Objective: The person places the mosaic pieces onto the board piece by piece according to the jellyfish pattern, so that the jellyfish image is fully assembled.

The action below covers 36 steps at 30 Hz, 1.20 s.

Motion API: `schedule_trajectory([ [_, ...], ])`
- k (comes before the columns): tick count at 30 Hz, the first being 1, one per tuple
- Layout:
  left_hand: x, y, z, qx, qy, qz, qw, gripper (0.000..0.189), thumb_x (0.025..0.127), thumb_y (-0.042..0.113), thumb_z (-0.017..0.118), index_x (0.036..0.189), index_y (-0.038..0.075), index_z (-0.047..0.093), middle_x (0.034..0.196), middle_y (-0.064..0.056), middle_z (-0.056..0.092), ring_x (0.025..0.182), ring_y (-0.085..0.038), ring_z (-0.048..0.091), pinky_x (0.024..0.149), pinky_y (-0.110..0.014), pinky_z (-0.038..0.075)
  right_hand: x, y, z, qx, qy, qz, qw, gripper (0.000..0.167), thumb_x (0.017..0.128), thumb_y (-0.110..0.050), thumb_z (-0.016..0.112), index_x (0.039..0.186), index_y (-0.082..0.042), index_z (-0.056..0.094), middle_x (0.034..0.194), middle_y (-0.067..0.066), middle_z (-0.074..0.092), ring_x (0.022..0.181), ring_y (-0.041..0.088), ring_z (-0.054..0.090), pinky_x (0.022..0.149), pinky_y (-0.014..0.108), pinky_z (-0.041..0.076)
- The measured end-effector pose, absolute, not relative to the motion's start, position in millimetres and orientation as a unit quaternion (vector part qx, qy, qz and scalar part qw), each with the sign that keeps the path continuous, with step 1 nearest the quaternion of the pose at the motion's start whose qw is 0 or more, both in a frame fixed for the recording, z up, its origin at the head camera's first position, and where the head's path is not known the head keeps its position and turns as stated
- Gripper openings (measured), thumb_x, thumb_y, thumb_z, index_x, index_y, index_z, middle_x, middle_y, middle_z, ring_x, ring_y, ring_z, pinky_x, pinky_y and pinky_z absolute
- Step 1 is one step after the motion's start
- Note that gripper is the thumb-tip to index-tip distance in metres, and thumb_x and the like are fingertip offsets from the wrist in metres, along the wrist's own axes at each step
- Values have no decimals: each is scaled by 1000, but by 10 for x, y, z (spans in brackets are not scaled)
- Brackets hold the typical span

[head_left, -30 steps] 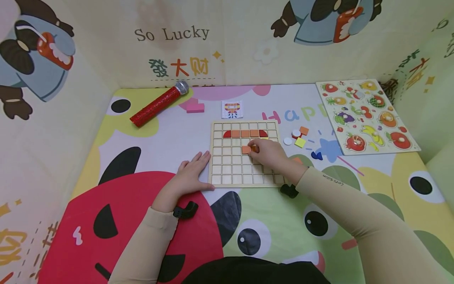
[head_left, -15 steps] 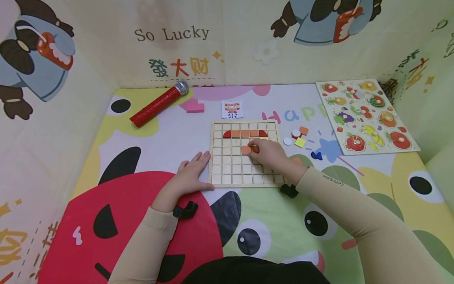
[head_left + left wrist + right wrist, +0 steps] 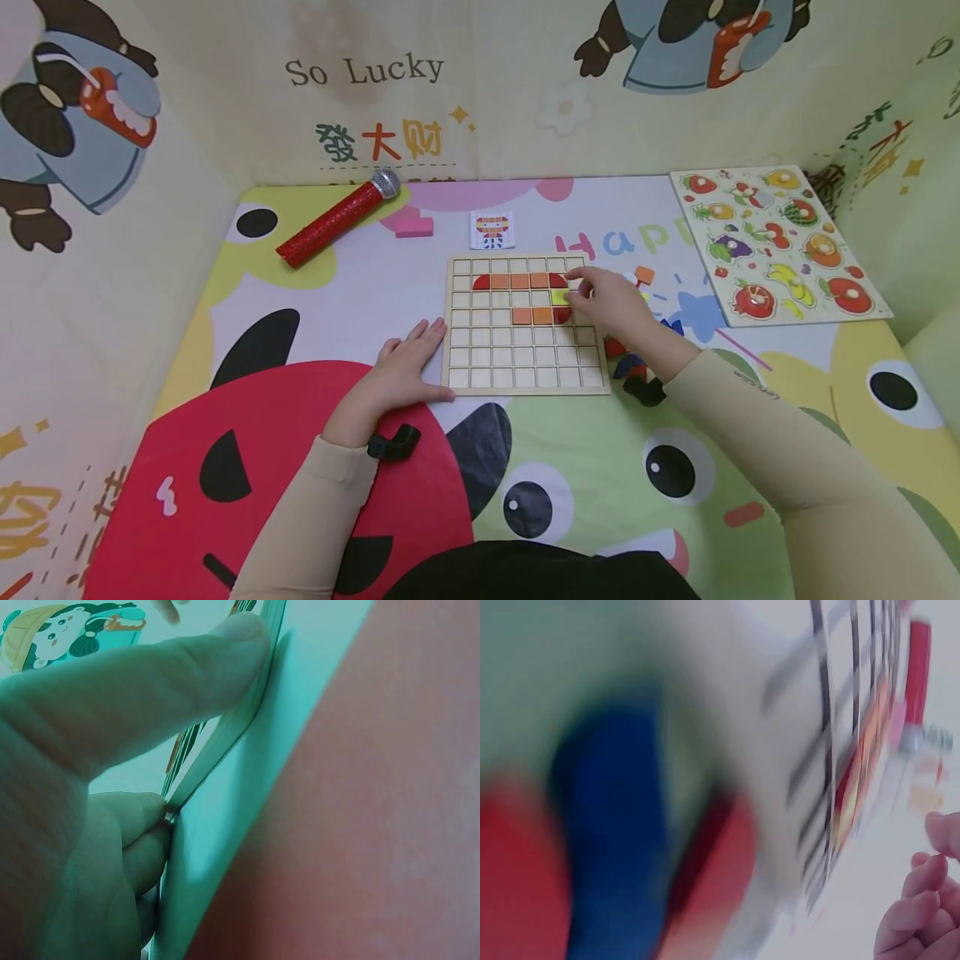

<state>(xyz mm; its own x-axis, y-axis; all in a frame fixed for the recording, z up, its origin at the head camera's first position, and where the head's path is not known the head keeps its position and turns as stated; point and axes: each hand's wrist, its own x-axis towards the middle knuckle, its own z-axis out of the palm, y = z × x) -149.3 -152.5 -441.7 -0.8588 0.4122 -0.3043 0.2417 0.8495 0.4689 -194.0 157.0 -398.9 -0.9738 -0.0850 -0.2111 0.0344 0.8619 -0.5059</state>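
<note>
A wooden grid board [image 3: 491,358] lies in front of me. My left hand [image 3: 405,371] rests at its left edge, fingers extended; the left wrist view shows the thumb [image 3: 187,682] against the board's side. In the upper row sit orange square tiles [image 3: 519,282] between two red rounded-corner pieces. A yellow tile [image 3: 558,297] lies below their right end. Lower down, two orange tiles [image 3: 532,317] adjoin a red rounded piece [image 3: 562,316]. My right hand [image 3: 618,304] hovers over the board's right edge, fingers loosely bent, thumb and forefinger apart with nothing between them.
Loose red [image 3: 614,347] and blue pieces [image 3: 672,326] lie right of the board, partly under the right arm, near an orange tile [image 3: 643,275]. Behind are a pattern card [image 3: 492,230], pink block [image 3: 414,227] and red microphone [image 3: 333,221]. A fruit puzzle [image 3: 780,242] stands back right.
My right hand has let go of the piece in the lower row and moved right, uncovering an orange tile, the red rounded piece and the yellow tile. The left hand stays put.
</note>
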Motion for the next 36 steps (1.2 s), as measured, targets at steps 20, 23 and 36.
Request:
schedule_trajectory([
  [20, -1494, -1526, -4437, 174, 940, 216, 200, 107, 63, 44, 77, 147, 21, 14, 153, 3, 16, 141, -21, 6, 107, -54, 13, -2075, 2735, -3967, 95, 943, -284, 141, 57, 90, -43, 48, 136, -10, 38, 121, 20, 43, 98, 33, 40, 75, 40, 38],
  [23, -1494, -1524, -4436, 174, 940, 216, 199, 107, 63, 44, 77, 147, 21, 14, 153, 3, 16, 141, -21, 6, 107, -54, 13, -2100, 2757, -4016, 96, 943, -280, 155, 59, 90, -44, 48, 136, -10, 38, 121, 20, 43, 99, 33, 40, 76, 43, 38],
  [36, -1486, -1516, -4417, 175, 941, 213, 197, 108, 62, 43, 78, 146, 20, 15, 153, 2, 17, 141, -22, 7, 107, -54, 13, -2167, 2741, -4156, 90, 945, -243, 199, 53, 89, -42, 51, 131, -11, 41, 115, 19, 46, 96, 34, 42, 77, 44, 40],
])
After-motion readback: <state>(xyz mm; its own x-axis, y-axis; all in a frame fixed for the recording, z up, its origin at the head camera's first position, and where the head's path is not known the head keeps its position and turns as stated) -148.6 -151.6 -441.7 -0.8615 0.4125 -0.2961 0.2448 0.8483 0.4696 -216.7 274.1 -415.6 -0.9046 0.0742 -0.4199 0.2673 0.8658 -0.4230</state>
